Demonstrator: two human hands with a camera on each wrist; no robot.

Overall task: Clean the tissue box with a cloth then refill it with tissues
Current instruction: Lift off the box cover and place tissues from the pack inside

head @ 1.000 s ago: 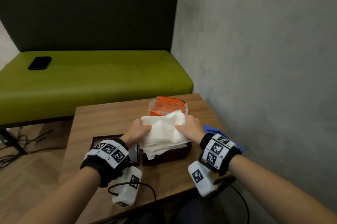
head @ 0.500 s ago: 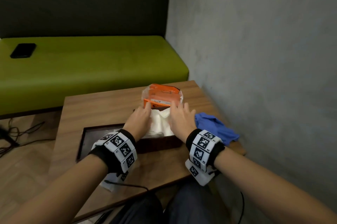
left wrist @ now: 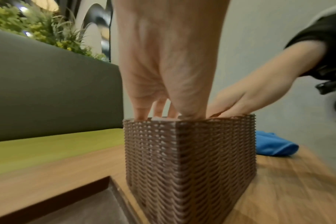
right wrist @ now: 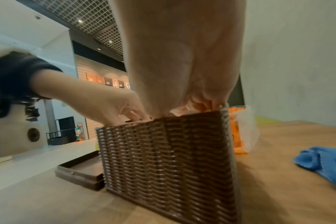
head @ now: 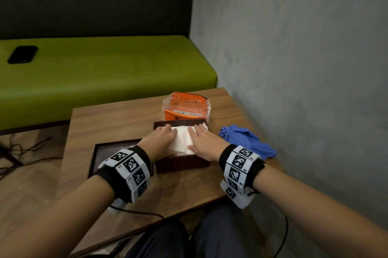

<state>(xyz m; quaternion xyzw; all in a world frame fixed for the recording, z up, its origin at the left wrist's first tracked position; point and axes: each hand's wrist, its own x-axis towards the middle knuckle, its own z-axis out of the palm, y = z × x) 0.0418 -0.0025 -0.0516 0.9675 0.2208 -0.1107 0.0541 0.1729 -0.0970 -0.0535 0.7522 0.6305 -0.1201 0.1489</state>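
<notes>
A brown woven tissue box point(head: 181, 162) point(left wrist: 190, 159) point(right wrist: 169, 153) stands open on the wooden table point(head: 117, 119). A stack of white tissues point(head: 182, 139) lies inside it, level with the rim. My left hand point(head: 162, 137) point(left wrist: 163, 75) presses flat on the tissues' left side, fingers straight. On their right side my right hand point(head: 202, 141) point(right wrist: 182, 60) presses down the same way. The box's dark lid point(head: 98, 155) point(left wrist: 82, 203) point(right wrist: 81, 175) lies upside down just left of the box. A blue cloth point(head: 247, 140) point(left wrist: 272, 144) point(right wrist: 326, 165) sits crumpled to the right.
An orange tissue packet point(head: 186, 108) point(right wrist: 238, 131) in clear wrap stands just behind the box. A green bench point(head: 105, 73) runs behind the table, with a black phone point(head: 22, 54) on it. A grey wall point(head: 304, 68) closes the right side. Cables point(head: 19, 152) lie on the floor at left.
The tissue stack, held above the box between both hands a second ago, has gone down into the box. Both hands now lie flat on top of it.
</notes>
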